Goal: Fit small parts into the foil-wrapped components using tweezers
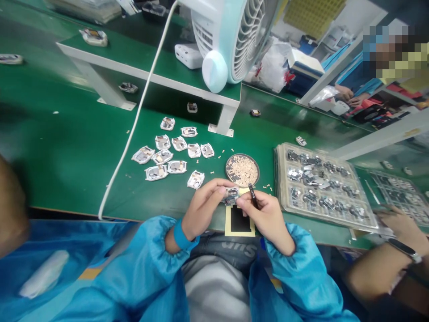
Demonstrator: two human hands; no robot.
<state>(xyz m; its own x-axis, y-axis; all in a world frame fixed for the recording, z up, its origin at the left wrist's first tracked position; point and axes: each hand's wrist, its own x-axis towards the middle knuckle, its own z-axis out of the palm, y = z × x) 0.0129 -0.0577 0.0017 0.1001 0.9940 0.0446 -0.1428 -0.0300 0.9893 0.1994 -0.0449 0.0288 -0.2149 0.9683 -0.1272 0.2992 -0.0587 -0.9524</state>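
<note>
My left hand [204, 205] pinches a small electronic module [231, 195] with a metallic, circuit-like face. My right hand [266, 217] grips a slim black tool [253, 196], probably tweezers, with its thumb and fingertips close against the module's right side. Whether the right fingers also press on the module I cannot tell. Below both hands lies a yellow sheet with a black square [239, 220]. Just beyond them stands a round dish [258, 175] of tiny beige and dark pieces. Several white watch-like housings [177, 167] with parts inside lie to the left.
A stacked clear tray [280, 179] of small metallic parts sits at right, with another person's hand [402, 228] beside it. A white cable [134, 127] crosses the green bench. A fan [217, 40] stands on a raised shelf [150, 78]. Tiny pieces lie scattered around the dish.
</note>
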